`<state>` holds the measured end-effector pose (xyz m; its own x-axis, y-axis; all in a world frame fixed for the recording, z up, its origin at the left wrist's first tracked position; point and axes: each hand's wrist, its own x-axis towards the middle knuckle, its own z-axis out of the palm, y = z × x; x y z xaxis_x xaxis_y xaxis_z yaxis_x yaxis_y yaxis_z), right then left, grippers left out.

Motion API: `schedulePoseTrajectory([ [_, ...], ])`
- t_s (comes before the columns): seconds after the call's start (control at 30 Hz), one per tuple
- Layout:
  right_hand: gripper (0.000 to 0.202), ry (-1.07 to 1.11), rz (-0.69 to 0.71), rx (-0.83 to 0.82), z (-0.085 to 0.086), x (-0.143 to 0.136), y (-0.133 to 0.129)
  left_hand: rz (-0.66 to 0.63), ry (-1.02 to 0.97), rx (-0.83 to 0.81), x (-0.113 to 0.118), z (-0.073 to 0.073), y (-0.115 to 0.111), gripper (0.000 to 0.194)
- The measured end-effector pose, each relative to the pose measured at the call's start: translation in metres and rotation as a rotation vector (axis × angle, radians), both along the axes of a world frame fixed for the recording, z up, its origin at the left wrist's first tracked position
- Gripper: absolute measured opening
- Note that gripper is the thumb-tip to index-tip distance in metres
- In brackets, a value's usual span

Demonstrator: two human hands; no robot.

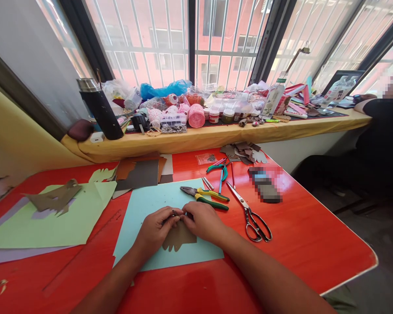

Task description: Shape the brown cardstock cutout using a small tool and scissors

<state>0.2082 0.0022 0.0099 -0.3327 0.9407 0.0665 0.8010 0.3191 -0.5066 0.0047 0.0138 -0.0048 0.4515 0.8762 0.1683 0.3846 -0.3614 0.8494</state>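
Observation:
My left hand and my right hand meet fingertip to fingertip over a light blue paper sheet on the red table. Both pinch the top of a brown cut-out paper shape that lies on the sheet below them. A small metal ring shows at my left fingertips. Yellow-and-green pliers lie just beyond my right hand, and steel scissors lie to its right.
Teal-handled pliers, a green sheet with a brown cut-out, brown card sheets and brown scraps lie on the table. A black flask and craft clutter crowd the yellow sill. A person in black sits at right.

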Motion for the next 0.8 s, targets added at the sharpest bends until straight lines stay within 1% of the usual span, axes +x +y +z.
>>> schedulePoseTrajectory([
  [0.6,0.01,0.023,-0.001,0.015,0.0007,0.0004,-0.0003,0.011,0.0,-0.003,-0.0002,0.0006,-0.0005,0.024],
  [0.8,0.01,0.012,-0.004,-0.005,0.0035,0.0003,-0.0007,0.022,0.001,0.002,0.0008,0.0012,-0.0007,0.024],
])
